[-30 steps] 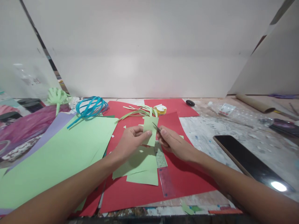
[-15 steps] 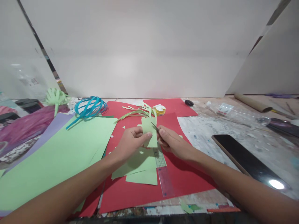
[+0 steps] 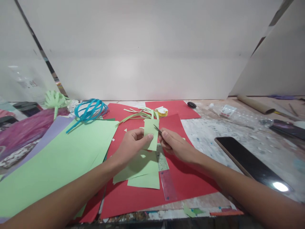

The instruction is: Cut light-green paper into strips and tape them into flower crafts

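Left hand (image 3: 134,143): pinching green paper slip (image 3: 149,128); right hand (image 3: 175,144): gripping slim pointed blade (image 3: 157,128), tip over slip. Ruler (image 3: 168,186): near side of slip. Phone (image 3: 250,162): right of slip.

Overall light: moderately bright, diffuse, slightly grey; source outside frame, apparently overhead.
White panel (image 3: 152,35): soft pale glow left of centre; dimmer toward upper corners.
Phone (image 3: 250,162): hard white glare spot at its near end, lower right.
Green sheets (image 3: 145,183): soft-edged shadow below the left hand (image 3: 133,143), lower centre.
Plastic bottle (image 3: 251,119): small scattered highlights, right.
Cutting tool (image 3: 157,129): slightly soft; fine detail unreadable.
Forearms (image 3: 219,171): wide-angle stretch toward lower corners.
Left and right edges: smeared, low detail.
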The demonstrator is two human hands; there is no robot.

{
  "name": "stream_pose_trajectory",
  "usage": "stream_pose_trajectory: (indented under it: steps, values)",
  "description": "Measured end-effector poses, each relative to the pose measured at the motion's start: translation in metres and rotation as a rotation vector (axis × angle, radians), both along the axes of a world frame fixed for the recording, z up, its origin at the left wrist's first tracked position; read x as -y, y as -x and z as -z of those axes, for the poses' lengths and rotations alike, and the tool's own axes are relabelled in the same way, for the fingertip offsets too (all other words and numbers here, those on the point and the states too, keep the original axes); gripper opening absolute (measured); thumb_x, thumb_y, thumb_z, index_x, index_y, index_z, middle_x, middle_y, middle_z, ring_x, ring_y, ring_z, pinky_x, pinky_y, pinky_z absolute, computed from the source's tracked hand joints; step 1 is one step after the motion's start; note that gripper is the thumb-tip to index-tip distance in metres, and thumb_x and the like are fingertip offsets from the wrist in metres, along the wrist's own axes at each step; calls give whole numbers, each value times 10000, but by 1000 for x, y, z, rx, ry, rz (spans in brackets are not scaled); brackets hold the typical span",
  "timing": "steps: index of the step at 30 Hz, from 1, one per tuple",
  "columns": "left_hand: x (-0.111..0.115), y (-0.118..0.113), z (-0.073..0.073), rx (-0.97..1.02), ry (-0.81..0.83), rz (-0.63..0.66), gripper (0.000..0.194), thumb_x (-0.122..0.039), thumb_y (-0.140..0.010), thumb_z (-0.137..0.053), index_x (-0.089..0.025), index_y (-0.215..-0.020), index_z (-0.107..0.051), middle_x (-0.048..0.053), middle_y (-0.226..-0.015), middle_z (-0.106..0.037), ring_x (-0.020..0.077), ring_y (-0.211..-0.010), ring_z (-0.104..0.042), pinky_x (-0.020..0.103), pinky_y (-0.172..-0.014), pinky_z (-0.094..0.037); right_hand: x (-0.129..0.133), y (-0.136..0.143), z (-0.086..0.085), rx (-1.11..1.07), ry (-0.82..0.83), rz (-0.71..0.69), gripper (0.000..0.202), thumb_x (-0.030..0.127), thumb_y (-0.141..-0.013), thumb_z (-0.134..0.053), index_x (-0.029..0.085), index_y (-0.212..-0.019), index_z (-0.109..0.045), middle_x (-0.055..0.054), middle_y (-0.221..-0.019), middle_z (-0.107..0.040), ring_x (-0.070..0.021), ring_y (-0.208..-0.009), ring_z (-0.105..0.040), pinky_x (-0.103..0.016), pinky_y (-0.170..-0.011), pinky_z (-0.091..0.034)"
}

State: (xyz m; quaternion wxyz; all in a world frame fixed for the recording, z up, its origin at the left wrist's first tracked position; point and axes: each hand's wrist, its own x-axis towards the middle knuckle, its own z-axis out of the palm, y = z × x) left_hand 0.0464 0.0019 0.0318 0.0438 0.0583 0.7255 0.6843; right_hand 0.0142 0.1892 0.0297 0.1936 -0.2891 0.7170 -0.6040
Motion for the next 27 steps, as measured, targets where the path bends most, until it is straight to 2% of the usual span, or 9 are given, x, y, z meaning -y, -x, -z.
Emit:
stream_pose_trajectory:
  steps: [6,11,14,17,22,27]
  values:
    - [-1,0,-2,8,-15,9,308,-446,-807,-624,-157,-901,-674,52,-808,-682,164,-656,-617,271,-593,-509,1,0,1,31,22,11,415,556,-972,-279,218,-771,-413,59,-598,-278,-110,-494,-243,-255,-457,-222]
    - [-3,-2,-5,0,56,-34,282,-419,-796,-651,-138,-781,-633,1,-674,-594,107,-582,-533,213,-527,-432,1,1,7,106,91,-18,421,567,-966,-294,220,-755,-407,64,-582,-277,-106,-478,-229,-250,-440,-226]
    - [-4,-3,-6,23,78,-27,299,-425,-797,-651,-127,-779,-632,-1,-653,-573,101,-566,-518,209,-507,-415,1,1,7,108,90,-22,426,561,-969,-294,218,-738,-396,60,-582,-291,-105,-480,-240,-253,-441,-226]
    - [-4,-3,-5,23,68,-30,297,-425,-802,-649,-128,-797,-641,9,-676,-590,110,-587,-538,220,-523,-445,1,0,6,119,102,-18,422,558,-969,-303,215,-746,-404,61,-589,-282,-102,-484,-234,-253,-446,-223]
    - [-2,-2,-4,-1,-66,8,262,-415,-827,-634,-154,-821,-660,12,-734,-628,139,-671,-604,272,-624,-543,1,0,5,159,128,-19,412,557,-969,-311,214,-763,-411,66,-603,-258,-97,-485,-209,-251,-446,-205]
    - [-2,-1,-5,-21,-88,-6,268,-419,-816,-651,-158,-866,-686,24,-778,-651,152,-698,-619,283,-614,-572,1,-1,4,174,131,-18,414,563,-967,-307,217,-760,-402,64,-603,-263,-100,-478,-214,-262,-444,-195]
